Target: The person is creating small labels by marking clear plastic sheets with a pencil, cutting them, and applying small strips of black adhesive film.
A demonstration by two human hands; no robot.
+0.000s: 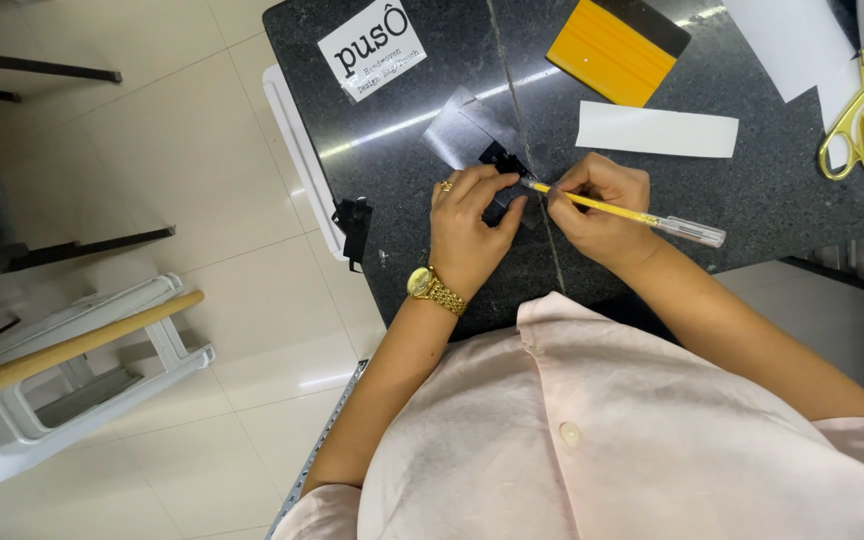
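Dark granite counter [752, 200]: left hand [467, 225] pinches small black piece [502, 160], right hand [597, 205] grips yellow pen [617, 212]

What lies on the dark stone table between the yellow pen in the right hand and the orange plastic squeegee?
In the head view, a white rectangular paper strip lies between the yellow pen and the orange plastic squeegee; otherwise bare dark stone table.
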